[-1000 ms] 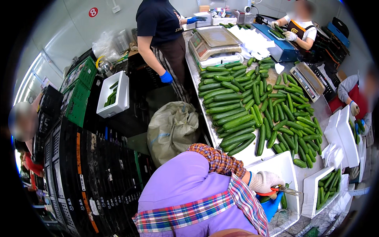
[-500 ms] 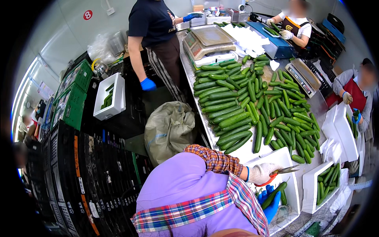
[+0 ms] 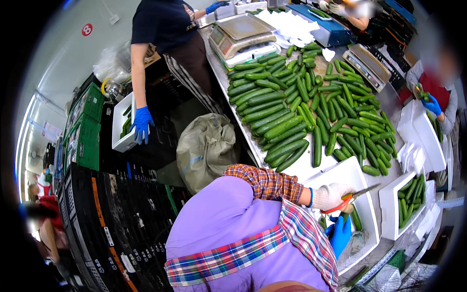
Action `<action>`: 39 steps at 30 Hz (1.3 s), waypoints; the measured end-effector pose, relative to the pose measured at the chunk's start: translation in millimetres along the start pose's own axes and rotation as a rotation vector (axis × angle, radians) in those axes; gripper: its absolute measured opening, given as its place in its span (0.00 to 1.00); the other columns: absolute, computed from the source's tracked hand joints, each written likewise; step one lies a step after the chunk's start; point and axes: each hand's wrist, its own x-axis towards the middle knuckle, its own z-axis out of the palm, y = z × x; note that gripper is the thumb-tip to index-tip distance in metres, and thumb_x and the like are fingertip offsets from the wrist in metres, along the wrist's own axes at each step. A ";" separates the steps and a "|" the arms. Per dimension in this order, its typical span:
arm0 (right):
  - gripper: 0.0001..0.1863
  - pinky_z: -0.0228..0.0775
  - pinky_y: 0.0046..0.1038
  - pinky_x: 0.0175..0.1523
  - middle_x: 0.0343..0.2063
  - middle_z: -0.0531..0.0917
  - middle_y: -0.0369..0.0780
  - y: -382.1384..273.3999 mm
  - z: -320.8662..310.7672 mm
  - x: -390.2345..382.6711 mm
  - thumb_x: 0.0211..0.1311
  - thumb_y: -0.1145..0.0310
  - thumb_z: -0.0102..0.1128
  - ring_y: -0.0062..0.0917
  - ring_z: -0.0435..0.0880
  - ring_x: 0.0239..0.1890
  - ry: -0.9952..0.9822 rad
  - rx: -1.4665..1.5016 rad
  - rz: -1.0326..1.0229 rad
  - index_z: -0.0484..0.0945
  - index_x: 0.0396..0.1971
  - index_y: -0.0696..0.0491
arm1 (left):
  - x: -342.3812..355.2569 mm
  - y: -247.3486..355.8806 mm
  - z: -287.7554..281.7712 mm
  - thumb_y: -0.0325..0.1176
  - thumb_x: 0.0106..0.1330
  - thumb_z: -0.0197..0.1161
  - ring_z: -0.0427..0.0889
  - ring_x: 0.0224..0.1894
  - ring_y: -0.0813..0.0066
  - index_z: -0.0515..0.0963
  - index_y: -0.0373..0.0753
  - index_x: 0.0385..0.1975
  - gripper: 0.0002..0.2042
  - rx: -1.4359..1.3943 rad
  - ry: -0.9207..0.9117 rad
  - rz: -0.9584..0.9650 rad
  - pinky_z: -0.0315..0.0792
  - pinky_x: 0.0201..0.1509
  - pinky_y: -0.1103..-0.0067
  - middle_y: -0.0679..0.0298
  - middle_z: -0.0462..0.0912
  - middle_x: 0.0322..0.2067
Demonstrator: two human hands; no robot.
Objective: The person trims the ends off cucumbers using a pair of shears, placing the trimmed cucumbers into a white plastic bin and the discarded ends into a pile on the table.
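Observation:
My left hand (image 3: 333, 196), in a white knit glove, is closed on orange-handled scissors (image 3: 362, 191) whose blades point right. My right hand (image 3: 339, 236), in a blue glove, is just below it over a white foam box (image 3: 371, 242). A cucumber (image 3: 345, 214) shows at its fingertips, mostly covered by glove and scissors; the fingers look curled round it. Another cucumber (image 3: 356, 219) lies inside the box beside my hand. Past the box, a broad heap of cucumbers (image 3: 311, 112) covers the table.
To the right stands a foam box (image 3: 388, 221) filled with cucumbers. Scales (image 3: 243, 36) sit at the table's far end. A woven sack (image 3: 206, 151) and stacked black crates (image 3: 116, 219) stand at left. Co-workers are beyond the table and at the far left.
My right hand has turned, so less of its cucumber shows. My left hand shifted slightly right with the scissors. A co-worker's blue-gloved hand moved down-left toward a foam box. The view shifted.

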 end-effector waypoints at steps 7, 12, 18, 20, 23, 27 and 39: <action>0.23 0.61 0.21 0.24 0.28 0.80 0.38 16.9 -11.4 -23.0 0.68 0.57 0.53 0.16 0.69 0.19 -0.052 0.160 -0.216 0.74 0.55 0.57 | 2.0 -19.7 -9.6 0.36 0.63 0.63 0.76 0.23 0.80 0.72 0.38 0.50 0.18 -0.185 0.071 -0.113 0.73 0.28 0.80 0.66 0.76 0.22; 0.22 0.70 0.22 0.35 0.37 0.81 0.38 -2.2 -19.8 -12.9 0.70 0.59 0.47 0.21 0.77 0.30 0.172 0.558 -0.066 0.70 0.59 0.55 | 7.7 -39.3 3.0 0.29 0.57 0.61 0.79 0.32 0.72 0.71 0.37 0.54 0.22 -0.002 0.027 -0.004 0.75 0.36 0.75 0.60 0.79 0.30; 0.25 0.71 0.29 0.55 0.49 0.78 0.45 -12.5 -34.2 -17.3 0.67 0.66 0.52 0.28 0.80 0.49 0.108 0.247 -0.187 0.65 0.61 0.61 | -10.9 14.9 -31.3 0.31 0.57 0.63 0.79 0.33 0.67 0.70 0.38 0.58 0.26 0.253 -0.305 0.024 0.74 0.38 0.74 0.56 0.79 0.31; 0.25 0.70 0.27 0.56 0.51 0.78 0.44 -13.3 -35.0 -21.9 0.66 0.67 0.54 0.28 0.80 0.49 0.138 0.300 -0.160 0.67 0.60 0.61 | -12.2 28.5 -35.3 0.32 0.58 0.64 0.80 0.34 0.62 0.70 0.38 0.58 0.26 0.373 -0.339 0.016 0.74 0.39 0.73 0.54 0.79 0.33; 0.25 0.70 0.26 0.56 0.51 0.78 0.44 -14.0 -34.2 -29.3 0.64 0.69 0.57 0.27 0.79 0.50 0.171 0.310 -0.134 0.68 0.60 0.58 | -11.3 27.3 -36.0 0.32 0.59 0.65 0.81 0.36 0.59 0.70 0.42 0.58 0.25 0.586 -0.397 0.057 0.75 0.41 0.71 0.51 0.79 0.38; 0.23 0.70 0.25 0.56 0.49 0.79 0.42 -14.6 -35.1 -34.2 0.63 0.70 0.58 0.25 0.79 0.50 0.186 0.216 -0.140 0.70 0.59 0.57 | -15.5 34.2 -41.9 0.33 0.59 0.65 0.81 0.35 0.63 0.70 0.44 0.59 0.25 0.681 -0.419 0.057 0.75 0.40 0.73 0.55 0.80 0.38; 0.22 0.71 0.24 0.54 0.47 0.80 0.41 -17.4 -32.7 -32.5 0.62 0.70 0.60 0.24 0.79 0.48 0.208 0.232 -0.094 0.72 0.57 0.56 | -16.3 36.6 -43.9 0.33 0.61 0.63 0.80 0.30 0.63 0.73 0.46 0.54 0.20 0.779 -0.414 0.117 0.74 0.34 0.72 0.59 0.80 0.32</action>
